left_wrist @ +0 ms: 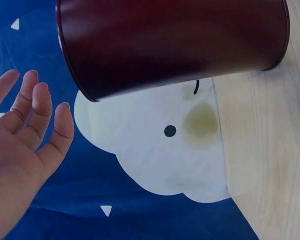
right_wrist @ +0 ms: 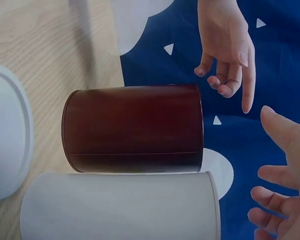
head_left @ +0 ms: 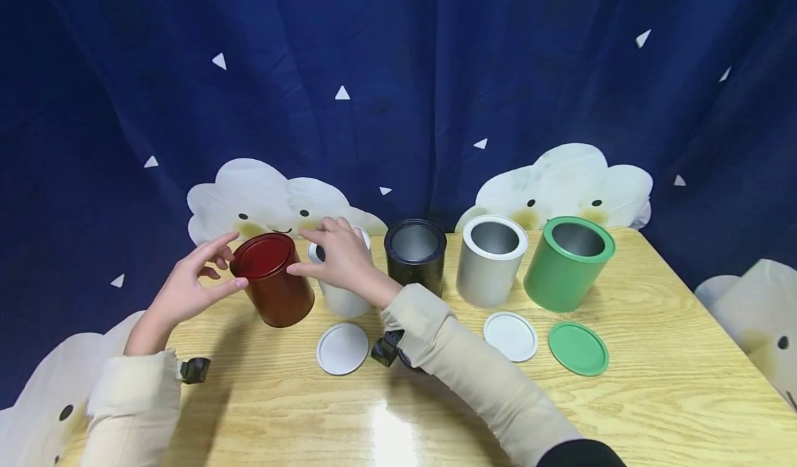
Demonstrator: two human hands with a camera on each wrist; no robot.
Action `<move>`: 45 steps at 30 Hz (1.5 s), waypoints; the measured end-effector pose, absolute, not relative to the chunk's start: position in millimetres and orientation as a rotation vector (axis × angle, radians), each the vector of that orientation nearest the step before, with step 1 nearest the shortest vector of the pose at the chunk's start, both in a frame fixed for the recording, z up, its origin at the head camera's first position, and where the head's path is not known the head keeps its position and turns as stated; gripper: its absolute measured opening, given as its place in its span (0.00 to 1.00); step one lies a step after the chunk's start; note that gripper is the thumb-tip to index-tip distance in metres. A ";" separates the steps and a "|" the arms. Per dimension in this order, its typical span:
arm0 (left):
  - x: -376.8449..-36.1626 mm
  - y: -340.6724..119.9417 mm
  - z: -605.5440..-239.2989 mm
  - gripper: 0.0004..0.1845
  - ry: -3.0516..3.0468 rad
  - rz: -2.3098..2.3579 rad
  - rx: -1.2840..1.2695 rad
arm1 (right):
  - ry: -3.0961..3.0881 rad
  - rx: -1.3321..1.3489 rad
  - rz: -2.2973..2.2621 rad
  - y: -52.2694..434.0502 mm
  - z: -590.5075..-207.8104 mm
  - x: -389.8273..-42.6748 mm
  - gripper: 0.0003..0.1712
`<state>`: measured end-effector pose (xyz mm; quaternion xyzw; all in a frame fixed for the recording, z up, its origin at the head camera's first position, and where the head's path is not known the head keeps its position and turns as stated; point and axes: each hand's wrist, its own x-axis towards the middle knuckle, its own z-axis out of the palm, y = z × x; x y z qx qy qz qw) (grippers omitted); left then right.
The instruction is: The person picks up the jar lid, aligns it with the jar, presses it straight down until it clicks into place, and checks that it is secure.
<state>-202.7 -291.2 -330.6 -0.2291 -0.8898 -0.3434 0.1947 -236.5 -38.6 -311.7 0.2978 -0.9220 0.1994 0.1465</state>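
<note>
You are hovering both hands around the lidded dark red tin [head_left: 272,279] at the left end of the row, beside the white tin [head_left: 344,294]: left hand [head_left: 189,285] and right hand [head_left: 339,256] are spread, gripping nothing. It is likely light, rigid and slick; clasp its sides. Loose lids are lying on the glossy wooden table [head_left: 654,384] before a starry blue curtain [head_left: 398,72].

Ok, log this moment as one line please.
red can lidded, upright | left hand open beside it | right hand open at its rim | contact unclear | four cans unlidded
</note>
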 end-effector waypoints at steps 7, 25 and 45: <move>-195.3 -285.0 -328.7 0.39 -2.465 -0.979 -0.697 | -2.616 0.900 0.620 -27.2 -312.1 -228.7 0.37; -181.1 -267.8 -336.0 0.41 -2.392 -1.027 -0.840 | -2.522 0.955 0.721 6.0 -311.2 -210.3 0.36; -151.5 -230.3 -320.4 0.39 -2.382 -1.006 -0.965 | -2.521 0.983 0.689 31.7 -325.0 -197.4 0.33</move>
